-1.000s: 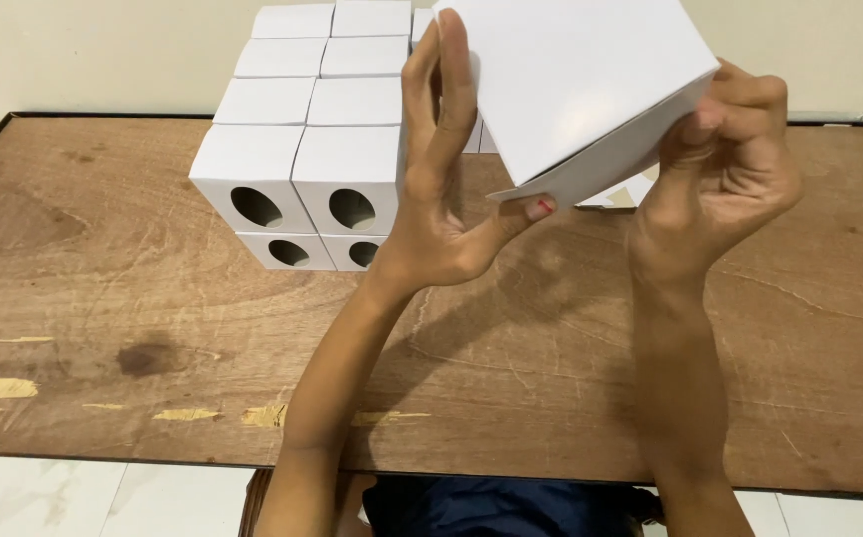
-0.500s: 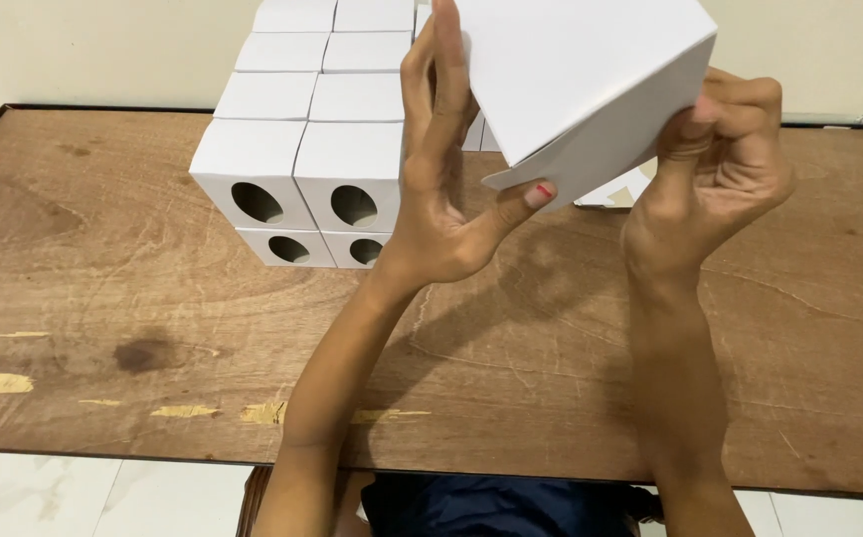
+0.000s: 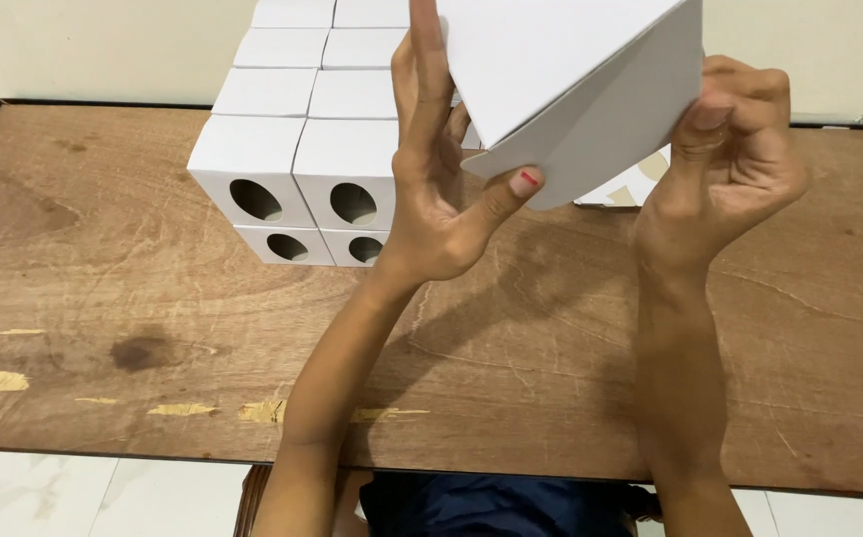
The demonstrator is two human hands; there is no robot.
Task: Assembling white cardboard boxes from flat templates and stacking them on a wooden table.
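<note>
A white cardboard box [image 3: 566,85] is held up in the air above the wooden table [image 3: 113,298], between both hands. My left hand [image 3: 436,184] presses its left side with fingers stretched upward and the thumb under the lower edge. My right hand [image 3: 725,169] pinches the box's right edge with curled fingers. The box's top runs out of view.
A stack of white boxes with oval holes in their fronts [image 3: 297,149] stands in two layers at the back left of the table, against the wall. Flat white card pieces [image 3: 630,189] lie behind the held box. Pale floor tiles [image 3: 93,497] show below the table's front edge.
The held box has tilted and risen slightly, filling more of the view. Both hands kept their grip on it.
</note>
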